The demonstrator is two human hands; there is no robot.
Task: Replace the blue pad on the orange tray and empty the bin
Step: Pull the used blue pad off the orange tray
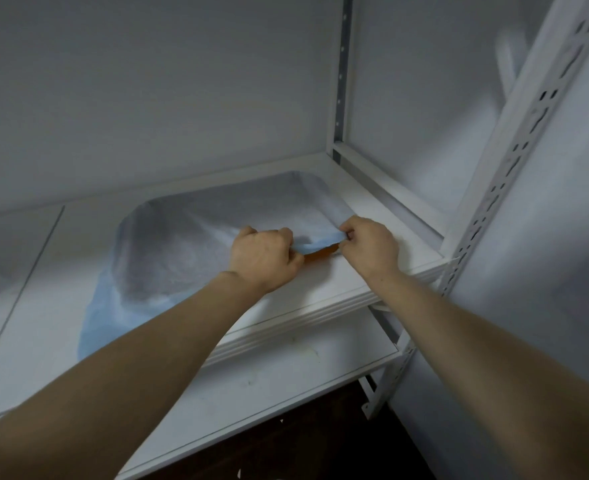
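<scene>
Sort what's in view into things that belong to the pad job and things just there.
Job: blue pad; orange tray, only a sliver showing under the pad; left hand and right hand, both gripping the pad's edge.
Just there: white shelf; slotted upright.

no readable text, no labels, no brands, no numbers, no signs

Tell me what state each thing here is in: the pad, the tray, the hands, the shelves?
blue pad: draped over the tray, near edge lifted, one corner hanging over the shelf front.
orange tray: almost wholly covered, only a sliver showing between the hands.
left hand: closed on the pad's edge.
right hand: pinching the same edge.
upper shelf: holds tray and pad.
lower shelf: scuffed, marked.
</scene>
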